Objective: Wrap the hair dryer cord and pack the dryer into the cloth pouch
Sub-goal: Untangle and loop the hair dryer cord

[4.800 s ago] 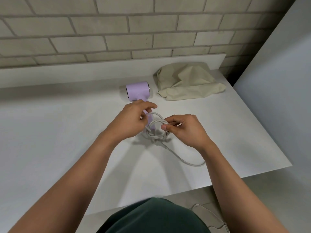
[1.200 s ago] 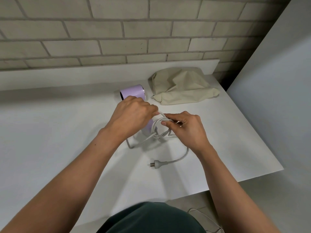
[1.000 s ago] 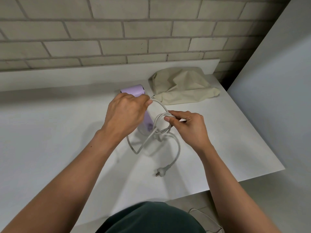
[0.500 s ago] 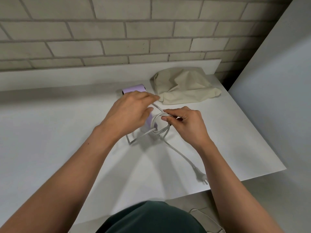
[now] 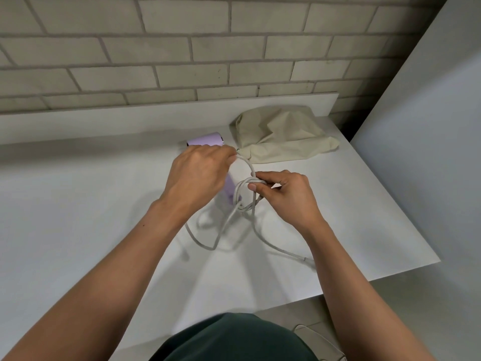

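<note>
Nearest the camera, a dark green garment (image 5: 234,337) fills the bottom edge, and both bare forearms reach out over the plain white tabletop (image 5: 78,217). Slack stretches of the pale grey rubbery power cord (image 5: 208,244) trail on the surface just ahead of the wrists, one strand running off toward the near right edge, where its end slips behind the right forearm; the plug cannot be made out. Further in, the right hand (image 5: 283,198) has thumb and fingers pinched shut on a bundle of gathered cord loops, likely to keep the finished turns from springing open. The left hand (image 5: 200,175) sits just beside it, fingers curled closed on a single strand that arcs over to the bundle, apparently feeding the next turn. Under that left hand lies the lilac plastic hair dryer (image 5: 208,139), its barrel peeking out behind the knuckles and part of its handle showing below the palm, resting on the table so the hands stay free for the cord. By my reading the wrapping is partway done, with a good deal of loose cord left. Beyond, just right of the dryer, the crumpled beige cloth pouch (image 5: 281,134) waits flat and unopened, nothing blocking the path to it. Behind everything, a grey brick wall (image 5: 182,48); at right, a pale panel (image 5: 429,126) borders the table.
</note>
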`<state>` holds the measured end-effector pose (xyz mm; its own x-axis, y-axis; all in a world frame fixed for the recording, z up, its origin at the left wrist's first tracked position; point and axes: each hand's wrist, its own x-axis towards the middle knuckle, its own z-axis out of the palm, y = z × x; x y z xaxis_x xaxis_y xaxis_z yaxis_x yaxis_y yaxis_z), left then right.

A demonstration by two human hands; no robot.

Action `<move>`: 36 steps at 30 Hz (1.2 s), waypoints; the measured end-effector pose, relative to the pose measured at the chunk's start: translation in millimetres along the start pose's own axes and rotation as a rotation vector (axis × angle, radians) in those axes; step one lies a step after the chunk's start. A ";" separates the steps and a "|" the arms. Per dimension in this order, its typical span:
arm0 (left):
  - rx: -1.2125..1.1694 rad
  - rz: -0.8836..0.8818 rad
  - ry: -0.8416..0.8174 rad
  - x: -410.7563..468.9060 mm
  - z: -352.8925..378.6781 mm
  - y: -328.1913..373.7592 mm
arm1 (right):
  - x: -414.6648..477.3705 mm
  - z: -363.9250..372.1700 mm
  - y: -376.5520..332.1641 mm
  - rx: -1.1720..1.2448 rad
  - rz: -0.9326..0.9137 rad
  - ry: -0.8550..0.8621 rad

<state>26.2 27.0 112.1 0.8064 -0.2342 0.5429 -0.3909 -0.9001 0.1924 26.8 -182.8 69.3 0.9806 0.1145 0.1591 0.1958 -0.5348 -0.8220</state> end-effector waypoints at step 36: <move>-0.114 -0.119 0.090 -5.3 13.3 -20.5 | 2.4 -5.0 2.2 0.055 0.060 -0.031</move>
<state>35.8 41.8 94.5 0.8091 -0.0901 0.5807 -0.3467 -0.8710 0.3480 29.7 -187.9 70.7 0.9897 0.1096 0.0920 0.1347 -0.4951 -0.8583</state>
